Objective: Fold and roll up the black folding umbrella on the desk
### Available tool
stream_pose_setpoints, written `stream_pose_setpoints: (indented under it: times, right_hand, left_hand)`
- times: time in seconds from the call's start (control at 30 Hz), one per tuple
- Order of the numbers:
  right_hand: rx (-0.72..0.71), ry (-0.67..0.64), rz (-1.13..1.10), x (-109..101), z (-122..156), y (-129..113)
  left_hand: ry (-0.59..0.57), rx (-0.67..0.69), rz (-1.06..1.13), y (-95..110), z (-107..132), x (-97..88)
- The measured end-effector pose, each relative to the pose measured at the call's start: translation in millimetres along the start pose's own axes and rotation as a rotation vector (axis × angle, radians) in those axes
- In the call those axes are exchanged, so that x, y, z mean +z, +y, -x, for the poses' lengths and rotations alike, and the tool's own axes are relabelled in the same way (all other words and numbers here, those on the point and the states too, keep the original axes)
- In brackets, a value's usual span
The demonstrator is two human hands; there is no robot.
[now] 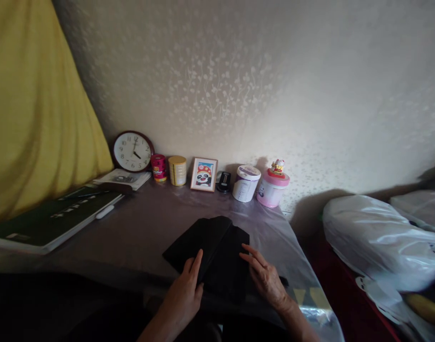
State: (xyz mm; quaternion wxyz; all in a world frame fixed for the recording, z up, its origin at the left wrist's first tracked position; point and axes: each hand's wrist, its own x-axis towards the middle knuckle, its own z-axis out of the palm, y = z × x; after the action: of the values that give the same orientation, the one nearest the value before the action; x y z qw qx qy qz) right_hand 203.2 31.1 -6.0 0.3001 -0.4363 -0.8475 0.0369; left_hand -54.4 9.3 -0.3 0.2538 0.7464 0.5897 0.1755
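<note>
A folded black sheet (pixel 226 251), either paper or cloth, lies near the front edge of the table, with a pointed flap toward the left. My left hand (pixel 188 289) grips its lower left part, the index finger stretched along the top and the thumb lower down. At the sheet's right edge, my right hand (pixel 265 278) rests with its fingers extended and slightly apart; its thumb is hidden. A small dark object (pixel 284 281) shows just beyond the right hand, too dim to name.
Along the wall stand a clock (pixel 133 151), a red can (pixel 159 167), a yellow-lidded can (pixel 178 171), a framed panda picture (pixel 204 174), a white tub (pixel 246 184) and a pink tub (pixel 273 190) bearing a figurine. A large green book (pixel 56 216) lies left; plastic bags (pixel 377 237) are right.
</note>
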Motion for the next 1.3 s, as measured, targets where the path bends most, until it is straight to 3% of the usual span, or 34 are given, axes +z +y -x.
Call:
stream_pose_setpoints:
  times: [0.4,0.83,1.07,1.3]
  right_hand:
    - [-0.094,0.154,-0.140,11,-65,-20]
    - [-0.157,0.229,-0.068,37,-122,-39]
    - [-0.214,0.066,0.063,65,-136,-36]
    - [-0.239,-0.126,0.190,74,-142,-33]
  left_hand:
    - [-0.010,-0.022,-0.065,3,0,-2.3]
    - [-0.046,-0.025,-0.119,8,2,1.1]
    - [-0.089,-0.041,-0.239,16,4,1.7]
    - [-0.065,-0.080,-0.285,14,9,2.2]
